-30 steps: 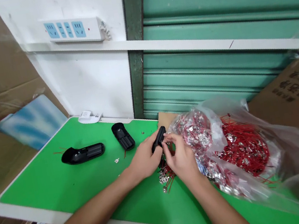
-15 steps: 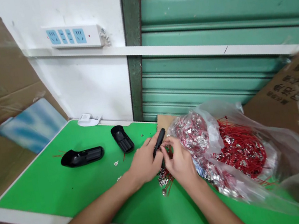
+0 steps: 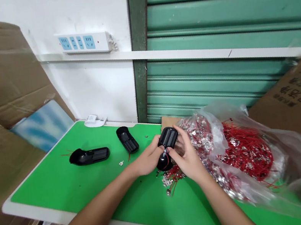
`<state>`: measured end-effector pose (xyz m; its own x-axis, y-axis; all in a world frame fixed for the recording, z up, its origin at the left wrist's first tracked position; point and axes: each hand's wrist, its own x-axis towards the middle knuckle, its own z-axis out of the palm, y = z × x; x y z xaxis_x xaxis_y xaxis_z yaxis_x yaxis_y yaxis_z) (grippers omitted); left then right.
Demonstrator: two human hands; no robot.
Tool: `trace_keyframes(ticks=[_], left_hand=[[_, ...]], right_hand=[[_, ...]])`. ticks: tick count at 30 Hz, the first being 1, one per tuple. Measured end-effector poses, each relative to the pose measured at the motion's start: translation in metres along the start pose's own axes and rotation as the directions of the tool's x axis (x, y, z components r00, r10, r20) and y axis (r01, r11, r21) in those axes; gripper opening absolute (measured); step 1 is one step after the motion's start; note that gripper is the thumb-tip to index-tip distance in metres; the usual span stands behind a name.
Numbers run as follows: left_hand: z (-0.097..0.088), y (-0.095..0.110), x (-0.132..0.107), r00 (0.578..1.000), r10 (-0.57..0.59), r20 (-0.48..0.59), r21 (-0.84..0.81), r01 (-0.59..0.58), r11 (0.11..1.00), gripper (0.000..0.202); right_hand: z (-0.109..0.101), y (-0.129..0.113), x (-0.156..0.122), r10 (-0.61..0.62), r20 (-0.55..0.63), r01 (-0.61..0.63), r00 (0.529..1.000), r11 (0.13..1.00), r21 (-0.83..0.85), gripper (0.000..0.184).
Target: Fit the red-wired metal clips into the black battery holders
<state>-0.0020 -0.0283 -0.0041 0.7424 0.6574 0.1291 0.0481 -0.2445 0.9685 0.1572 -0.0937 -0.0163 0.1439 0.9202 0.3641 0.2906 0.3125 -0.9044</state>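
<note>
Between my two hands is a black plastic housing (image 3: 169,137), its hollow inside turned up toward me, with a red wire lying across its lower, rounded end. My left hand (image 3: 149,157) is closed on its left side, the thumb by the middle. Around the right side my right hand (image 3: 186,155) is closed, its thumb near the red wire. Just below the hands, a loose pile of metal contacts with red wires (image 3: 169,182) lies on the green tabletop (image 3: 145,214). Two similar black housings, one lengthwise (image 3: 90,156) and one slanted (image 3: 128,140), rest to the left.
Clear plastic bags (image 3: 215,132) full of red-wired metal contacts (image 3: 247,149) stand on the right. A single metal contact (image 3: 121,163) and a white plastic piece (image 3: 95,121) are on the table. Cardboard boxes flank it, left (image 3: 1,76) and right (image 3: 296,98); a green shutter (image 3: 208,13) stands behind.
The black housing has turned from edge-on to showing its open inside. My right hand has shifted from pinching beside it to gripping its right side. The view has shifted slightly.
</note>
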Motion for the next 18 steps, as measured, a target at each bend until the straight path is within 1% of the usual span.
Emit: trace_keyframes(ticks=[4, 7, 11, 14, 18], left_hand=[[0.0017, -0.0007, -0.0009, 1.0, 0.023, 0.017, 0.082, -0.024, 0.996, 0.029], [0.0003, -0.0018, -0.0007, 0.999, 0.042, 0.02, 0.131, -0.044, 0.99, 0.024], [-0.0032, -0.0049, -0.0009, 0.998, 0.028, 0.057, 0.207, -0.04, 0.977, 0.019], [-0.0034, -0.0073, -0.0016, 0.996, 0.052, 0.071, 0.226, -0.067, 0.972, 0.018], [-0.0001, -0.0091, -0.0018, 0.995, 0.088, 0.054, 0.227, -0.098, 0.969, 0.017]], right_hand=[[-0.0005, -0.0015, -0.0016, 0.016, 0.001, -0.016, 1.0, 1.0, -0.01, 0.068], [-0.0016, -0.0027, -0.0014, 0.037, 0.022, -0.037, 0.999, 0.999, 0.001, 0.063], [-0.0036, -0.0035, -0.0013, 0.065, 0.082, -0.065, 0.995, 0.998, 0.003, 0.057], [-0.004, -0.0025, -0.0022, 0.052, 0.088, -0.052, 0.995, 0.999, -0.006, 0.056], [-0.0023, -0.0009, -0.0044, 0.037, 0.072, -0.035, 0.997, 0.999, -0.027, 0.055]])
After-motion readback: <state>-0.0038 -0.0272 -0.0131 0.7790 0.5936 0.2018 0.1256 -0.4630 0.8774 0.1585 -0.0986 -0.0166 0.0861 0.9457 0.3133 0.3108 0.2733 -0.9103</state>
